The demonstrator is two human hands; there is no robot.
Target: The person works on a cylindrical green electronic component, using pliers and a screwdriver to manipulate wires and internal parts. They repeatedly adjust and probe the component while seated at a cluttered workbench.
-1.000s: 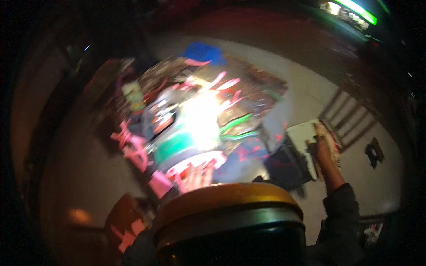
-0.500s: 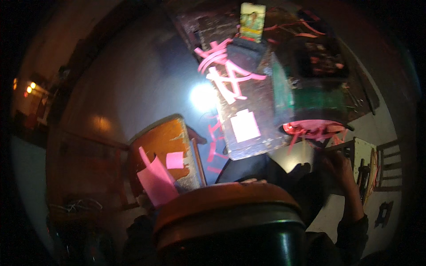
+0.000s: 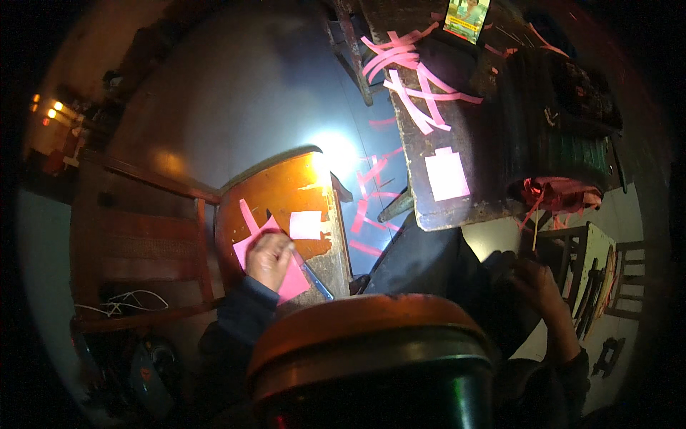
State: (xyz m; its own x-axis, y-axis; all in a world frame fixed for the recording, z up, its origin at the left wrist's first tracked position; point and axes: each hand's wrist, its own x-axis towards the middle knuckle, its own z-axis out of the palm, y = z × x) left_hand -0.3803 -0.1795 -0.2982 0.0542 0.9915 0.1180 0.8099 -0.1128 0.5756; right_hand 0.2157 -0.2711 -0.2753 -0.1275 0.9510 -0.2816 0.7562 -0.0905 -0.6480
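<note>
My left hand (image 3: 267, 262) rests with curled fingers on a pink sheet (image 3: 291, 284) over the wooden chair seat, closed on it as far as I can see. Beside the fingertips lies a slim tool with a blue handle (image 3: 319, 282), perhaps a knife; its middle is hidden. A smaller pink square (image 3: 306, 225) and a narrow pink strip (image 3: 248, 214) lie close by on the seat. My right hand (image 3: 537, 284), in shadow at the right, has its fingers bent in. A thin pale stick (image 3: 536, 227) shows just above it; whether the hand holds it is unclear.
Pink strips (image 3: 421, 89) and a light notched card (image 3: 446, 174) lie on the dark table (image 3: 429, 218). A lit phone (image 3: 466, 19) stands farther back. At the table's right sits a dark green container (image 3: 582, 161) near a red bundle (image 3: 557, 193). More strips (image 3: 361, 214) lie on the floor.
My left hand has come onto the pink sheet, which stood curled up before and now lies flatter. The view has shifted, bringing the chair higher and the table farther right. My right hand is lower.
</note>
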